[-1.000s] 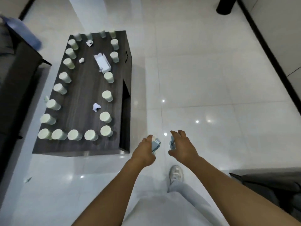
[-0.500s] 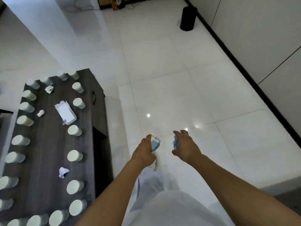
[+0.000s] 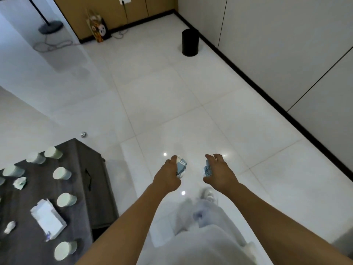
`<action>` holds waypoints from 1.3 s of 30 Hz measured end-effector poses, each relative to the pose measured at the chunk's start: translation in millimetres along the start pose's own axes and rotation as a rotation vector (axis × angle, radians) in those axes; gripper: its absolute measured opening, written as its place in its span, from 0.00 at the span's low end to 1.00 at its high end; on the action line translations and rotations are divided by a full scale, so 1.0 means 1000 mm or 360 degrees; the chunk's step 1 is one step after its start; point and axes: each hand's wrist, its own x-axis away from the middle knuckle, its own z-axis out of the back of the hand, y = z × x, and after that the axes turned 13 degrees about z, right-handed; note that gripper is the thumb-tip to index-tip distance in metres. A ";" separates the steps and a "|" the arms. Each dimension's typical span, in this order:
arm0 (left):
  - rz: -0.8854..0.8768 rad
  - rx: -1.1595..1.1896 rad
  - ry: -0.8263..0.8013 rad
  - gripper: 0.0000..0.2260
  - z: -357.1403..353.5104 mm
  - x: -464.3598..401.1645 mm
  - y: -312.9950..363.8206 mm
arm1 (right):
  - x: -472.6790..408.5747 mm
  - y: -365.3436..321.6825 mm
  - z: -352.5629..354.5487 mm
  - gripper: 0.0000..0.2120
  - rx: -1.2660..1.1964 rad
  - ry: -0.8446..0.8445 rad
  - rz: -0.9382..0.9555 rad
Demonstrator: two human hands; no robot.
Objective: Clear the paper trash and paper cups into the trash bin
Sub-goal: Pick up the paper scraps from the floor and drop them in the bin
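Both arms reach forward over the white tiled floor (image 3: 172,104), each hand carrying a piece of crumpled paper. The left hand (image 3: 167,178) has its fingers curled round a blue-and-white paper wad (image 3: 181,167), which sticks out on the inner side of the fist, toward the other hand. The right hand (image 3: 219,174) pinches a second blue-and-white scrap (image 3: 207,169) against its inner side, thumb and fingers bent round it while the outer fingers are spread (only a small part of this scrap shows). The two wads sit near each other with a gap of bare tile between them.

The black trash bin (image 3: 190,42) stands upright far ahead of the hands, just beside the dark skirting along the right-hand wall (image 3: 286,44), well apart from both wads.

To the lower left is the dark wooden coffee table (image 3: 95,188). On it stand pale green paper cups, among them one near the far corner (image 3: 53,152) and one at the near edge of the picture (image 3: 65,249). Between the cups lie a crumpled pale paper ball (image 3: 20,182), a smaller white scrap (image 3: 10,227) and a white tissue box (image 3: 48,219). A small shiny object (image 3: 83,134) lies on the floor just beyond the table's far corner; what it is cannot be made out.
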 end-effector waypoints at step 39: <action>-0.0048 -0.0140 -0.0049 0.35 0.355 -0.740 0.446 | -0.765 0.167 0.480 0.35 -0.0197 0.0051 -0.0107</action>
